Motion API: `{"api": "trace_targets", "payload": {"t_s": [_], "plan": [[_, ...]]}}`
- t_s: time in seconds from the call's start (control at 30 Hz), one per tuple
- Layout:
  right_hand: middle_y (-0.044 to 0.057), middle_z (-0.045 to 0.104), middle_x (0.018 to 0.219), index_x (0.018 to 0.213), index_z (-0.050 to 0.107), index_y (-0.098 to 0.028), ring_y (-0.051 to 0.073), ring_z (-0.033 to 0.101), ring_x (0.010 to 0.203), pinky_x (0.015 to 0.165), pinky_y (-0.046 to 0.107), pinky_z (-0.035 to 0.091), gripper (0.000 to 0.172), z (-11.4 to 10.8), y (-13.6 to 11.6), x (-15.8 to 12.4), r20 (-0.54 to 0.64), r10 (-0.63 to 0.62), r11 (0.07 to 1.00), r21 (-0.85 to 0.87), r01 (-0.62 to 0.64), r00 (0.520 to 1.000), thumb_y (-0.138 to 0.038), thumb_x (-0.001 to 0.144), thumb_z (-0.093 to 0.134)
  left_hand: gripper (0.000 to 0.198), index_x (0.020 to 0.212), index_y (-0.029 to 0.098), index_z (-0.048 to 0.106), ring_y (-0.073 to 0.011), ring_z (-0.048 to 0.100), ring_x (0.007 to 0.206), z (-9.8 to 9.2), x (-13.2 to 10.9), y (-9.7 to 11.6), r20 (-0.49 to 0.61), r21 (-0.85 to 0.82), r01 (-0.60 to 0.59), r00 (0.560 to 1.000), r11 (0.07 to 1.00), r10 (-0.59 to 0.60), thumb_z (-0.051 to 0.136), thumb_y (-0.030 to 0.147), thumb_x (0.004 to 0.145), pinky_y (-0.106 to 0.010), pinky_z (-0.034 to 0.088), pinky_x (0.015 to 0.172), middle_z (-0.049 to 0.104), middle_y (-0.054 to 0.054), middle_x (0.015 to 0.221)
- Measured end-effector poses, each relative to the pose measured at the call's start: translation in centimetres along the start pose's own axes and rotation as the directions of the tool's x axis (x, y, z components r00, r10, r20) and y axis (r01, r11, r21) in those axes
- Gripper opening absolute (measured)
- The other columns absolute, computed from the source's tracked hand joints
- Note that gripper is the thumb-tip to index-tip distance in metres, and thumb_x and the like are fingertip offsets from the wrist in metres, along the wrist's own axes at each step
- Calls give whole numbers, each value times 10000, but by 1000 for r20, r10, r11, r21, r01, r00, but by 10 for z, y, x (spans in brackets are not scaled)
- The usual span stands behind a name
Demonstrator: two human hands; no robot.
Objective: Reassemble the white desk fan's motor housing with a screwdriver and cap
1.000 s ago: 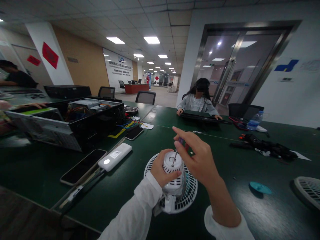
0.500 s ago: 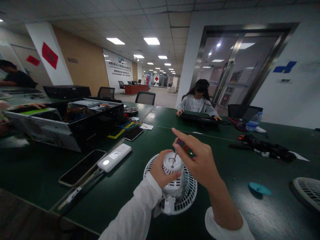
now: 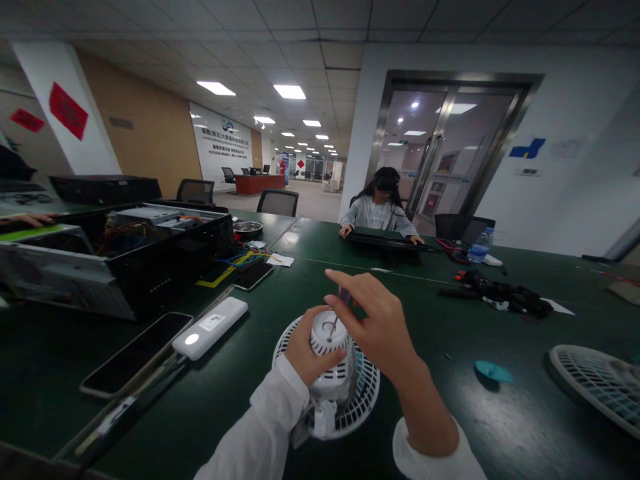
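A small white fan lies face down on the dark green table (image 3: 240,393), its round grille (image 3: 367,393) underneath and its white motor housing (image 3: 333,360) pointing up. My left hand (image 3: 305,350) is wrapped round the motor housing from the left. My right hand (image 3: 373,320) pinches a small purple-handled screwdriver (image 3: 340,308) whose metal tip rests on the top of the housing. The index finger of that hand sticks out to the left.
Left of the fan lie a white power bank (image 3: 210,328), a phone (image 3: 135,353) and a second phone (image 3: 253,275), beside an open black computer case (image 3: 125,257). A teal disc (image 3: 493,371) and another fan grille (image 3: 597,387) lie to the right. A person (image 3: 377,210) sits across the table.
The view has shifted, so everything sits lower and further left in the picture. Both hands keep the same hold on the motor housing and the screwdriver.
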State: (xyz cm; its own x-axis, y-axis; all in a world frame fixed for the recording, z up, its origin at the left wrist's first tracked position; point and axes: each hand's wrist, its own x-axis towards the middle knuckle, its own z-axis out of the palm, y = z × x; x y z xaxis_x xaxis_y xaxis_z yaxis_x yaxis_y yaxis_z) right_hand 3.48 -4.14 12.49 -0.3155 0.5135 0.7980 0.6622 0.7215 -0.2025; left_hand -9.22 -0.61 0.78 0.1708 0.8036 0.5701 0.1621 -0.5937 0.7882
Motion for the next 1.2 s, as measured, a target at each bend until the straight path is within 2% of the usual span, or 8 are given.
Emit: {"api": "trace_targets", "payload": {"t_s": [0.13,0.2,0.33,0.57,0.77,0.9,1.07,1.2], "plan": [[58,645,980,1302,427,-193,164,566,838,731,319,487,446,-1,-1,0,54,19,995,94,-24,998,-161,859,465,611,1139,168,472,-275,548,1034,1,0,-2,1,-17,1,1000,1000,-1,701,334,598,-435,416,920,578,-100,1117],[51,651,977,1281,453,-193,149,577,831,735,300,487,427,-1,-1,0,61,-5,993,114,-2,998,-134,858,458,622,1146,167,463,-277,542,1047,1,0,-3,5,-26,8,1000,1000,-8,706,329,596,-438,406,931,572,-105,1132],[58,646,780,1186,545,-117,169,572,719,660,308,485,355,0,-1,0,1,-29,999,-19,29,1000,-208,844,526,616,1139,160,470,-276,540,1048,1,0,-2,9,-28,0,1000,1000,1,707,338,599,-439,406,931,570,-106,1130],[53,669,964,1281,466,-211,152,600,873,758,307,493,437,-2,-2,0,-26,-80,996,31,81,996,-107,861,405,635,1141,159,467,-270,541,1054,-1,1,4,21,-23,32,999,999,-31,713,337,583,-418,405,944,573,-100,1130],[61,665,792,1087,614,-175,175,591,737,678,317,492,256,3,1,0,-107,-85,989,-132,71,991,-212,857,509,637,1130,153,473,-279,550,1040,-1,1,5,18,-25,46,999,999,-45,730,314,570,-431,413,934,579,-111,1121],[81,659,980,1186,546,-173,171,591,906,780,319,494,340,3,2,1,-68,-54,999,-9,54,996,-133,858,465,641,1145,150,464,-277,546,1048,0,1,3,19,-36,33,999,999,-32,714,308,577,-430,409,942,569,-112,1137],[68,641,802,1115,597,-152,185,569,740,677,338,492,286,1,1,1,-87,-37,996,-80,30,995,-200,844,518,642,1147,140,460,-281,541,1050,1,0,0,21,-35,28,999,999,-27,715,325,587,-440,403,944,564,-122,1141],[73,652,908,1251,496,-160,175,592,832,735,326,498,392,-2,2,0,-28,20,1000,5,-20,999,-150,863,448,643,1147,160,469,-273,546,1039,2,-1,-3,1,-32,21,1000,999,-21,723,334,582,-425,404,939,566,-104,1138]]}}
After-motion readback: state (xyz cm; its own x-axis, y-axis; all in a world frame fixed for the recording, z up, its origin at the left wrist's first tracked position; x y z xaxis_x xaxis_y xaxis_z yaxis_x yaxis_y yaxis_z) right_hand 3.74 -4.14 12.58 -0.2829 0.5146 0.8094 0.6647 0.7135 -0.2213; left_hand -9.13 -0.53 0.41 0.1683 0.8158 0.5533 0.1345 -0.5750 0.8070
